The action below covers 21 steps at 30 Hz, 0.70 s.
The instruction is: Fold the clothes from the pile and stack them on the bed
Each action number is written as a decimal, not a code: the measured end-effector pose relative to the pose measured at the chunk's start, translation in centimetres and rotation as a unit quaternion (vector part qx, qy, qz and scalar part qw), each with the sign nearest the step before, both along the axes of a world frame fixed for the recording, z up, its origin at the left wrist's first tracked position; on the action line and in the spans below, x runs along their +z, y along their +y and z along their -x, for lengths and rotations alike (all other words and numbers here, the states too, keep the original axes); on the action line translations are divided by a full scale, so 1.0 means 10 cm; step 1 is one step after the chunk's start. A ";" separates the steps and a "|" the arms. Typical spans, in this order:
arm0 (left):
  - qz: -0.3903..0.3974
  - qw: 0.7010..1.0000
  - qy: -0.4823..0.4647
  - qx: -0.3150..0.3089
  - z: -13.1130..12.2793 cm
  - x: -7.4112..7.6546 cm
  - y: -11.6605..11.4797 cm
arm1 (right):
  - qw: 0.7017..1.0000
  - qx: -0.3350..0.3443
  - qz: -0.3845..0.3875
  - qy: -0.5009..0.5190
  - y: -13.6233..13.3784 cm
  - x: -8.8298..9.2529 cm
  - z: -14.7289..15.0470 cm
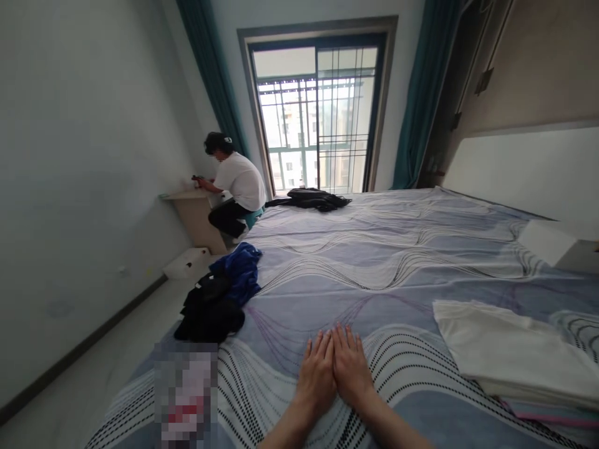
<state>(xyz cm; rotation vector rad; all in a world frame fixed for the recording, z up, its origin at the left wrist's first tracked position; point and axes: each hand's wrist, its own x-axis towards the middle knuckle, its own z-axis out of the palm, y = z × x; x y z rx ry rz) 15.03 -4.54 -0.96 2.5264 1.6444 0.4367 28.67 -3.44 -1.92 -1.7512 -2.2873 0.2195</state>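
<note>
My left hand (316,369) and my right hand (350,363) lie flat side by side on the patterned bedspread (374,262), fingers stretched out and touching along the index fingers. Neither hand holds anything. A folded white cloth (505,349) lies on the bed to the right of my right hand. A heap of black clothes (210,312) and a blue garment (239,269) sit at the bed's left edge, ahead of my left hand.
Another person in a white shirt (236,181) sits at a small desk (196,212) by the left wall. Dark clothing (311,198) lies at the bed's far end before the barred window (318,118). A white box (547,242) sits far right.
</note>
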 end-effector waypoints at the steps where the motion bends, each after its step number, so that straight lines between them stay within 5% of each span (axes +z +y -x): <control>1: 0.000 1.000 -0.008 0.027 0.05 -0.01 0.04 | 1.000 0.011 0.001 0.000 0.07 0.02 0.08; 6: -0.028 0.994 -0.008 0.101 0.33 -0.03 0.31 | 1.000 0.017 0.002 -0.011 0.31 0.10 0.19; 11: -0.047 0.993 0.008 0.106 0.23 -0.05 0.46 | 1.000 0.004 0.009 -0.018 0.42 0.10 0.27; 16: -0.041 0.995 0.028 0.090 0.39 0.14 0.55 | 1.000 0.008 0.022 0.000 0.45 0.14 0.26; 18: -0.065 0.984 0.062 0.155 0.66 0.27 0.62 | 1.000 0.010 0.024 0.010 0.43 0.19 0.23; 21: -0.115 0.926 0.170 0.318 1.22 0.50 0.76 | 0.999 0.016 0.032 0.018 0.41 0.26 0.21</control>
